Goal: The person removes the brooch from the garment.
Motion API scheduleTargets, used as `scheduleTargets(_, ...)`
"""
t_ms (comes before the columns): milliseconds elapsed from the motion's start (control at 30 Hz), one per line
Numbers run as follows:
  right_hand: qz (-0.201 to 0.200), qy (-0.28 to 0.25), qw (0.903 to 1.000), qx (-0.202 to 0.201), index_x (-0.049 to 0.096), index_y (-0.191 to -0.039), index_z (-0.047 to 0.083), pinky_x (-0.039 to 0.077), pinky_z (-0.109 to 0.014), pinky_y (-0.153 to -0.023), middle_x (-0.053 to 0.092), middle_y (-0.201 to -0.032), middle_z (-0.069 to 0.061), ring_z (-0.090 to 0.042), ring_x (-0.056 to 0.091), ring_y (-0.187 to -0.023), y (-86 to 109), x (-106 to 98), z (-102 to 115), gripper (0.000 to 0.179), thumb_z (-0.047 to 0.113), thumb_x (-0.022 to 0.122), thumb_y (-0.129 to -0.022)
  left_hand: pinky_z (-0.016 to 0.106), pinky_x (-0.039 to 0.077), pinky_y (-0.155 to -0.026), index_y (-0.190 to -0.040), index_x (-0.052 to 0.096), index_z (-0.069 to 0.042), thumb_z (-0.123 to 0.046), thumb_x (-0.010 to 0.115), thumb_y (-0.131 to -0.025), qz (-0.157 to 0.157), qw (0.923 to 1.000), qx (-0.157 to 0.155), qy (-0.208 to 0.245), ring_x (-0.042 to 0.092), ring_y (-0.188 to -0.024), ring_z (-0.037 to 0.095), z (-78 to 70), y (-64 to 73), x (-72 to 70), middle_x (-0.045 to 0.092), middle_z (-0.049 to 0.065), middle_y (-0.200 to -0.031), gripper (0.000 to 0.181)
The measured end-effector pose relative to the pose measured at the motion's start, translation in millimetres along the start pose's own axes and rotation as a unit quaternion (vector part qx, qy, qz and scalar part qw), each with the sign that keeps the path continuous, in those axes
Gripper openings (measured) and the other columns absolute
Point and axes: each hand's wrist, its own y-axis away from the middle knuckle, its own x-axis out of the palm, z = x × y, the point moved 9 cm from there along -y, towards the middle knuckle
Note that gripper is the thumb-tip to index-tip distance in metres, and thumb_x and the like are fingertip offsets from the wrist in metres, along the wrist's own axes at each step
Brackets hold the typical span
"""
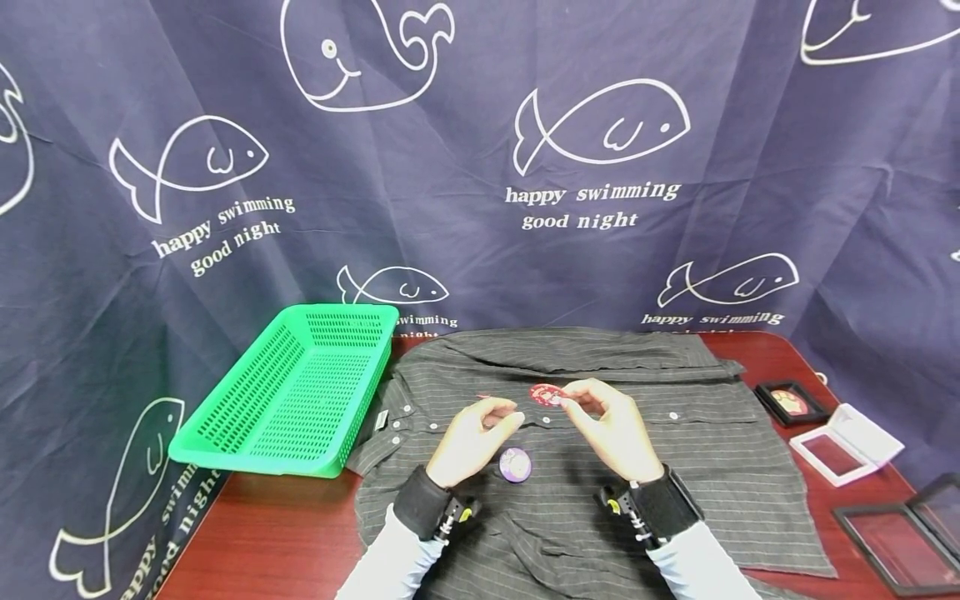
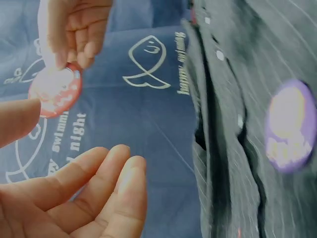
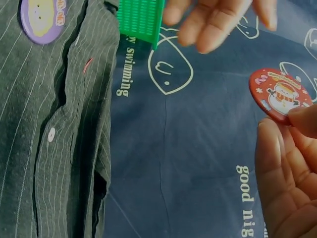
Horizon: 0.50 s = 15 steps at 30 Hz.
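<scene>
One red badge [image 1: 547,394] is pinched in the right hand [image 1: 617,428]; the left hand [image 1: 472,438] curves loosely, thumb apart.

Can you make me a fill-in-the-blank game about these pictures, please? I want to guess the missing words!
The ____ hand pinches a red badge.
A second badge, lying on the striped shirt, has a ____ edge.
The basket is coloured ____.
Words on the backdrop say "happy ____" and "good night".

Missing words: right; purple; green; swimming.
</scene>
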Motion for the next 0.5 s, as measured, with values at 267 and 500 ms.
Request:
scheduleTargets(267,-0.013,-0.007,0.9977,-0.066,0.069,-0.095,0.006,0.051,-0.011,-0.074,0.071,-0.089,-0.005,0.004,0.064,-0.080,0.9,1.5,14.1,0.020,-0.007,0.072,-0.081,0.033,0.058,-0.076,-0.108,0.069,-0.003,-0.027,0.054,-0.101,0.028,0.9939,-0.022,0.104,0.070,-0.089,0.020,-6.3,-11.1,8.5,0.074,0.014,-0.099,0.029)
scheduleTargets(500,-0.024,0.028,0.9909,-0.129,0.071,-0.091,0.008,0.050,-0.011,-0.073,0.070,-0.086,-0.001,-0.003,0.062,-0.076,1.9,2.9,22.7,0.025,-0.012,0.074,-0.076,0.032,0.058,-0.073,-0.102,0.070,0.001,-0.029,0.047,-0.103,0.045,0.9873,-0.044,0.146,0.072,-0.088,0.026,-5.2,-11.3,16.1,0.074,0.020,-0.096,0.038)
